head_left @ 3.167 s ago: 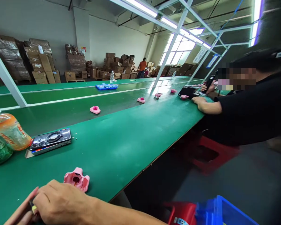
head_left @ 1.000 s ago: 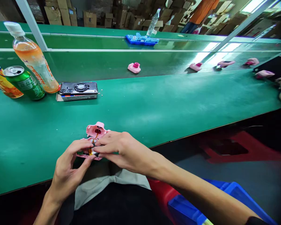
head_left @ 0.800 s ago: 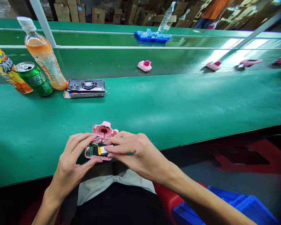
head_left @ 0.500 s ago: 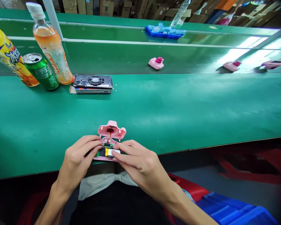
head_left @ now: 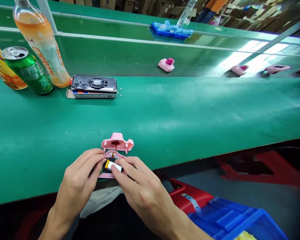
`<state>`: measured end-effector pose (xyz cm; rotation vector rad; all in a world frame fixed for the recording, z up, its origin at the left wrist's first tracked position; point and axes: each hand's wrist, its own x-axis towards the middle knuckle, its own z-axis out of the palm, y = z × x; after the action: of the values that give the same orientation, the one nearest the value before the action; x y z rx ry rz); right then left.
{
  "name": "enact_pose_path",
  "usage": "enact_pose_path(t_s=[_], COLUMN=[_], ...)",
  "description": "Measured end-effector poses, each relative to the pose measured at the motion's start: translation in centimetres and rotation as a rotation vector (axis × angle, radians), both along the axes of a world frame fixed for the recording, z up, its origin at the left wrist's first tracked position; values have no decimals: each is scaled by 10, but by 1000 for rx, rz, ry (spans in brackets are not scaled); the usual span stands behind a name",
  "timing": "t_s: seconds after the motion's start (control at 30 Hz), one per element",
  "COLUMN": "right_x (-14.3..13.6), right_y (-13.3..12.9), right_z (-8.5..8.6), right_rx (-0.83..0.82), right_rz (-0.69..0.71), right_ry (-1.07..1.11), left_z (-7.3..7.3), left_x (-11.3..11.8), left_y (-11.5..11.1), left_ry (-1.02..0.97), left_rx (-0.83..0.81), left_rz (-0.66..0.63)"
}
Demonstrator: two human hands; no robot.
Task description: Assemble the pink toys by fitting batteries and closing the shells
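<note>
An opened pink toy camera housing lies at the green table's front edge, its back half (head_left: 106,175) nearest me and its front half (head_left: 117,144) standing just beyond. Thin wires and an orange ribbon link the two halves. Inside the back half sits a green circuit board, partly covered by my fingers. A silver battery (head_left: 116,166) with a yellow taped end rests slantwise over it, pinched between thumb and fingers of my right hand (head_left: 140,186). My left hand (head_left: 78,175) grips the housing's left side; its fingertips are partly hidden.
A phone (head_left: 95,83) lies on a small box, beside a green can (head_left: 27,70) and an orange drink bottle (head_left: 43,43). Pink camera parts (head_left: 166,64) and a blue tray (head_left: 172,30) are on the line behind. A blue crate (head_left: 235,220) stands low at right.
The battery has turned from lying level to a slant, with my right thumb and fingers around it. My left hand stays at the housing. The whole view has shifted slightly.
</note>
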<state>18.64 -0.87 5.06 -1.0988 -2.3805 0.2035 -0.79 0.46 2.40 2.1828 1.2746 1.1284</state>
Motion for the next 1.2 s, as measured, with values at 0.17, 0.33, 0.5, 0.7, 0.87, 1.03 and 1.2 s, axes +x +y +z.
enact_pose_path(t_s=[0.17, 0.33, 0.5, 0.7, 0.87, 1.03, 1.2], right_x=[-2, 3, 4, 2, 6, 12, 17], right_y=[1, 4, 3, 6, 5, -2, -3], right_z=[5, -3, -12, -7, 8, 8, -11], right_rx=[64, 36, -29, -31, 92, 120, 153], right_rz=[31, 17, -16, 14, 85, 42, 62], right_ry=[-51, 128, 301, 160, -151, -242, -158], left_z=[1, -1, -4, -3, 2, 3, 2], left_x=[-4, -1, 5, 4, -11, -27, -26], left_y=[0, -1, -2, -1, -4, -3, -1], left_ry=[10, 87, 197, 222, 267, 312, 292], left_rx=[-17, 55, 194, 209, 117, 13, 26], left_rz=[-42, -12, 36, 24, -134, -233, -268])
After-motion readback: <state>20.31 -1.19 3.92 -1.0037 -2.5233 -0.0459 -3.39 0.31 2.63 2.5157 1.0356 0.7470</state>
